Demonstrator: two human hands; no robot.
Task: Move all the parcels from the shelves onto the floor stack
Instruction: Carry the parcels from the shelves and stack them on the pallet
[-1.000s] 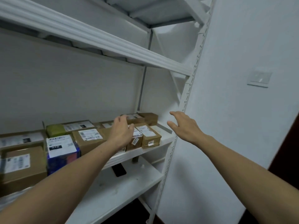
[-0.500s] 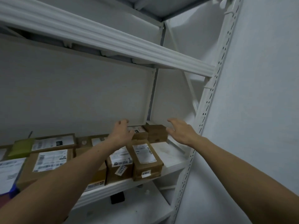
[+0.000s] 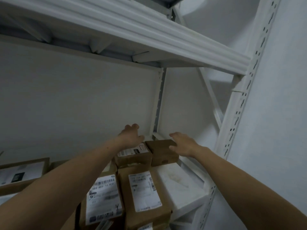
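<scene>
Plain brown parcel (image 3: 163, 152) sits at the far right end of the row, at the back of the shelf board (image 3: 184, 183), touching the labelled parcel (image 3: 132, 155) on its left. Floor stack isn't in view.

Step in hand, as I read it: the reach-in for a pick from this back pair, prob. both at once, one hand per side. Nothing lifted yet, and most of the task looks undone, w/ several parcels on the shelf.

Next move calls for closing the hands onto the pair's outer sides, squeezing inward, lifting clear of the nearer parcels & drawing back toward the body. Risk: two loose boxes may slip apart if the squeeze is weak.

R hand (image 3: 182, 144) is flat-ish, fingers straight & spread. Its thumb is at the plain parcel's top right edge. Looks like contact, can't be sure; no grasp. L hand (image 3: 131, 136) hovers over the labelled parcel's far left corner, fingers loosely bent w/ nothing in them. Both arms are stretched out far, and the L forearm crosses above the nearer boxes.

Nearer than the pair, the long left parcel (image 3: 103, 196) & long right parcel (image 3: 144, 191) lie side by side, white labels up. Another carton (image 3: 21, 171) is further left. Bare board lies right of the long ones. Upper shelf (image 3: 149, 35) hangs overhead. Perforated upright (image 3: 239, 100) stands at right.
</scene>
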